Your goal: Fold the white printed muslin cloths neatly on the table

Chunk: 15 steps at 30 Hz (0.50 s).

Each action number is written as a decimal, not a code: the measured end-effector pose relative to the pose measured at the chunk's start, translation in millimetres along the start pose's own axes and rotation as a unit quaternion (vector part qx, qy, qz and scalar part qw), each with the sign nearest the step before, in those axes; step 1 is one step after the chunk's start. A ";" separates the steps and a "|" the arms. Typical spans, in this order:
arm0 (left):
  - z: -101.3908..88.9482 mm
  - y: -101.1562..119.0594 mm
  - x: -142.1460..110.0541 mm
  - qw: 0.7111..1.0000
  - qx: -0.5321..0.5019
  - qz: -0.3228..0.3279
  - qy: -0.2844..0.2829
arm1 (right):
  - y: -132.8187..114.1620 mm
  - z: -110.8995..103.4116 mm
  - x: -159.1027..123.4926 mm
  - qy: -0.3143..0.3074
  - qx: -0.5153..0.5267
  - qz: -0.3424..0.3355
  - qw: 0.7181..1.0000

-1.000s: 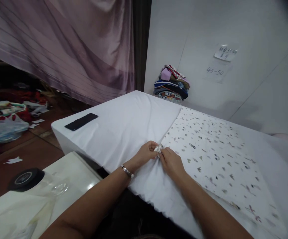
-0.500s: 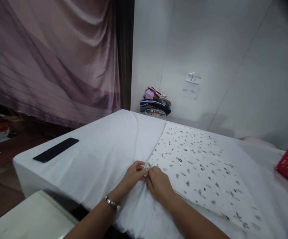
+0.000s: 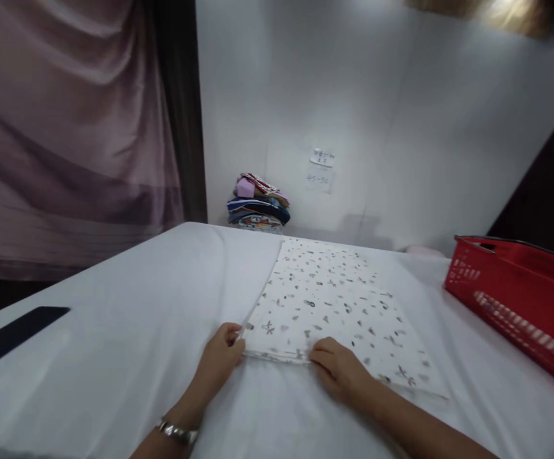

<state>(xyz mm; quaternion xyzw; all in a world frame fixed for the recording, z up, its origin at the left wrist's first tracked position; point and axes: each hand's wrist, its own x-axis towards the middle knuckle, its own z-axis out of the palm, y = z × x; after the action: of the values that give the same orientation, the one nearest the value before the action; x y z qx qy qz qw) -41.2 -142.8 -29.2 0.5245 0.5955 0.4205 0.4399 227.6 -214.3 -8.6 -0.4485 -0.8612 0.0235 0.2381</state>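
Note:
A white printed cloth point(image 3: 324, 306), folded in layers and patterned with small scattered motifs, lies flat on the white-covered table point(image 3: 152, 331). My left hand point(image 3: 222, 354), a silver band on its wrist, pinches the cloth's near left corner. Along the same near edge, further right, my right hand point(image 3: 336, 366) has its fingers curled over the cloth. Layers of fabric show at the edge between the two hands. My fingertips are partly hidden from view.
To the right stands a red plastic basket point(image 3: 520, 293). A stack of folded clothes point(image 3: 259, 203) sits at the table's far edge by the wall. On the left lies a flat dark object point(image 3: 13, 335), and a pinkish curtain point(image 3: 66, 127) hangs behind it.
My right hand has slid rightward along the cloth's near edge, away from my left hand, which stays at the corner. The view has swung right, bringing more of the red basket in.

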 end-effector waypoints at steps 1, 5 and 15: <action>-0.4 -0.1 1.2 1.000 0.007 0.001 -0.003 | 8.5 -7.8 -14.6 -0.003 0.012 0.021 1.000; -2.6 -1.0 6.6 1.000 -0.001 -0.008 0.001 | 33.6 -38.6 -75.5 0.012 0.041 0.141 0.989; -3.3 6.3 3.9 0.998 0.055 0.007 0.020 | 67.4 -81.4 -161.2 0.036 -0.075 0.289 0.954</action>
<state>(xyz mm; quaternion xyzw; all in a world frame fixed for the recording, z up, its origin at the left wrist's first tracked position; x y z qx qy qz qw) -43.0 -138.4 -22.6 0.5432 0.6228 0.4005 0.3958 392.1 -314.5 -16.4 -0.6954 -0.6848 0.0102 0.2176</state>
